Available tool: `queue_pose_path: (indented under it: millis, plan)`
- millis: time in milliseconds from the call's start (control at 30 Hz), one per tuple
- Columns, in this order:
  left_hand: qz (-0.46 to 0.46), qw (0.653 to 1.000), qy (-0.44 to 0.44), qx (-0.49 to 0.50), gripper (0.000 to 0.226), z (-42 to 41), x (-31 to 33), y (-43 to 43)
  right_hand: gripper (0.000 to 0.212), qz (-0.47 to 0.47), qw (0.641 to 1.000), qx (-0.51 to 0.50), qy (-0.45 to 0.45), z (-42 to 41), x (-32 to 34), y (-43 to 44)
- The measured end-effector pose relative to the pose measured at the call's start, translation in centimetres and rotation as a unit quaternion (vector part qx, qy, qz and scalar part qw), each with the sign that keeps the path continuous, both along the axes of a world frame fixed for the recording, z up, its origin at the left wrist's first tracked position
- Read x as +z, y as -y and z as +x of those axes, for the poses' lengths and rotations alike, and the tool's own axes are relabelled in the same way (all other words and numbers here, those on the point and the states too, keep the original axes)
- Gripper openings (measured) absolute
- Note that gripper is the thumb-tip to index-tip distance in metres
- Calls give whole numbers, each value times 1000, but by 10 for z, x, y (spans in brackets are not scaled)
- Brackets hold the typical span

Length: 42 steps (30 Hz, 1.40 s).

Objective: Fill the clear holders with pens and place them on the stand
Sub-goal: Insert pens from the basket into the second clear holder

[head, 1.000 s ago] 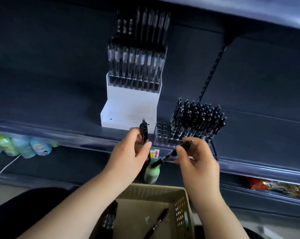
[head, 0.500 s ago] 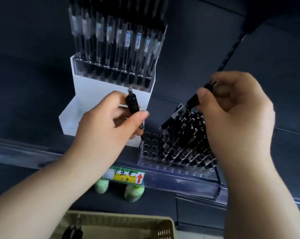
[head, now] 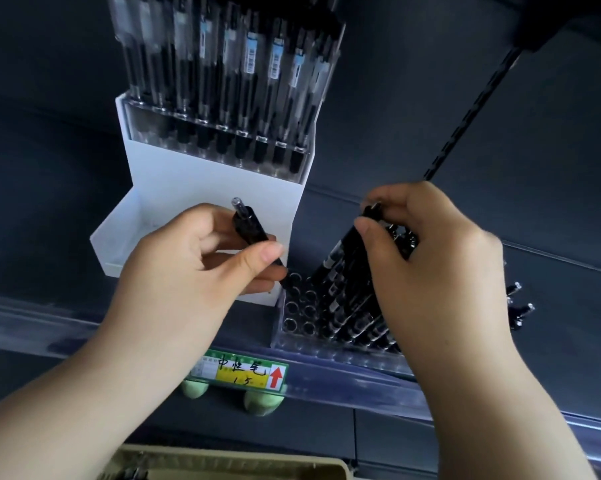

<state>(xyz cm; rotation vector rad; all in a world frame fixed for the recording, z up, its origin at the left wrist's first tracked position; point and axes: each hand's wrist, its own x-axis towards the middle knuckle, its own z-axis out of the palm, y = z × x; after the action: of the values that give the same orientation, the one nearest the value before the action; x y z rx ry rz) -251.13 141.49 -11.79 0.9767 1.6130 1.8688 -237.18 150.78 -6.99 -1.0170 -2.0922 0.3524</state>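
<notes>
Above the clear holder (head: 297, 318), right hand (head: 430, 271) pinches a black pen (head: 344, 252), left hand (head: 188, 282) a second pen (head: 249, 225).

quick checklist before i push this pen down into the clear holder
1. Grip on the pen going in: ok. The right hand pinches the black pen near its top.
2. Tip lined up with a hole: cannot tell. Its lower end is hidden among the pens already standing in the clear holder.
3. Room left in the holder: ok. Open holes show along its left side.
4. Next pen ready: ok. The left hand pinches a second pen.
5. Holder full enough to go on the white stand: not ok, some holes are unfilled.
</notes>
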Motion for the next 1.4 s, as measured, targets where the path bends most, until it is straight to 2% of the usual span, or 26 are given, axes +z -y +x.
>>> queue_pose_path:
  millis: [167, 300, 700, 967, 1400]
  plan:
    - [-11, 1000, -14, -1, 11, 1, -3, 1, 14, 53, 999, 4, 1, -5, 0, 3]
    - [-23, 999, -38, -1, 11, 4, -4, 2, 20, 90, 996, -6, 26, -7, 0, 1]
    - [6, 999, -32, 15, 12, -2, -1, 3, 32, 79, 996, -13, 25, 0, 6, 2]
    - [14, 999, -32, 18, 7, -1, 0, 4, 38, 85, 994, -13, 65, 5, 8, 5]
    - [-30, 990, -130, 48, 8, 9, 13, -1, 46, 86, 992, -14, 95, 5, 2, 5]
